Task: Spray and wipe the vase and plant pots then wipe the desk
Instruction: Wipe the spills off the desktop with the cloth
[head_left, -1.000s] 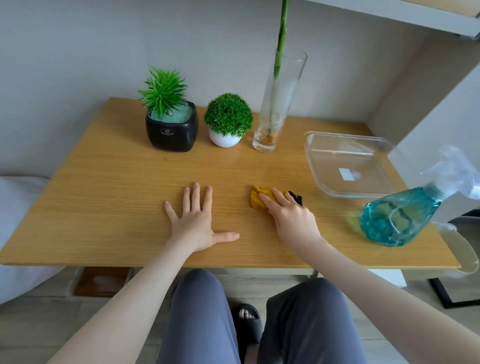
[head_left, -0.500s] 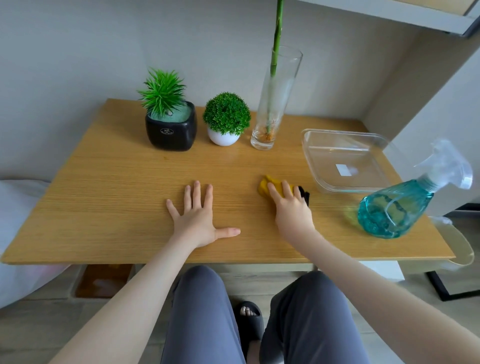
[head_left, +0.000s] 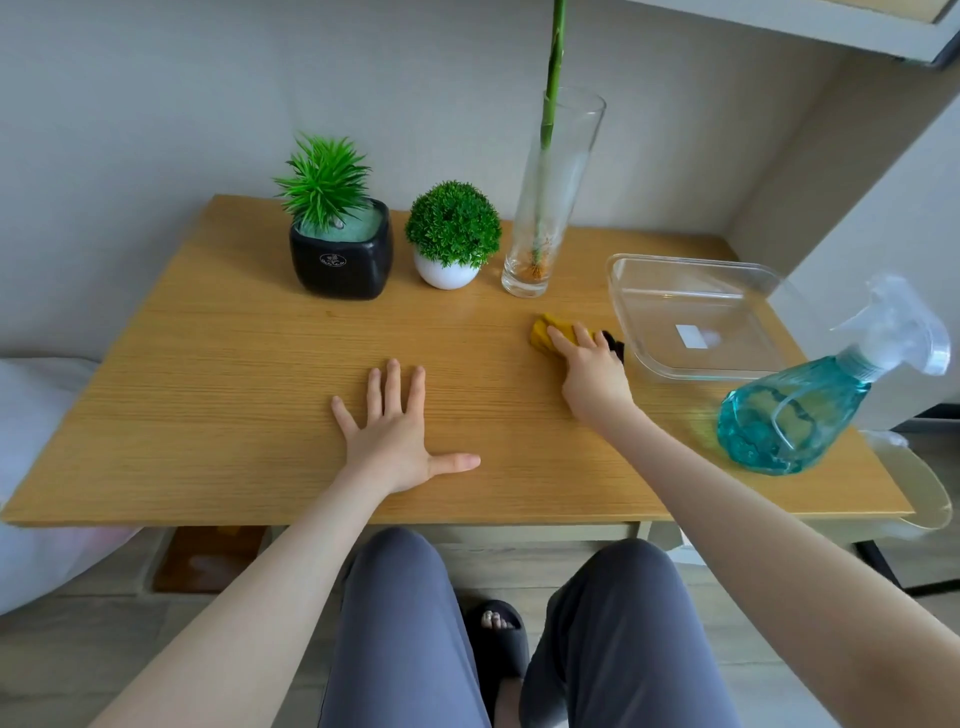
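My right hand (head_left: 589, 376) presses a yellow and black cloth (head_left: 545, 332) flat on the wooden desk (head_left: 234, 364), just left of a clear tray. My left hand (head_left: 395, 431) lies flat on the desk's middle with fingers spread. Along the back stand a black square pot (head_left: 340, 262) with a spiky plant, a white round pot (head_left: 445, 274) with a ball-shaped plant, and a tall glass vase (head_left: 545, 208) holding one green stem. A teal spray bottle (head_left: 800, 410) stands at the front right.
A clear plastic tray (head_left: 696, 317) lies at the back right, close to the cloth. A wall runs behind the desk and a shelf hangs above on the right. My knees are under the front edge. A white cushion lies at the left.
My right hand has slid the cloth away from me and to the right, toward the clear tray. My left hand has stayed flat in place.
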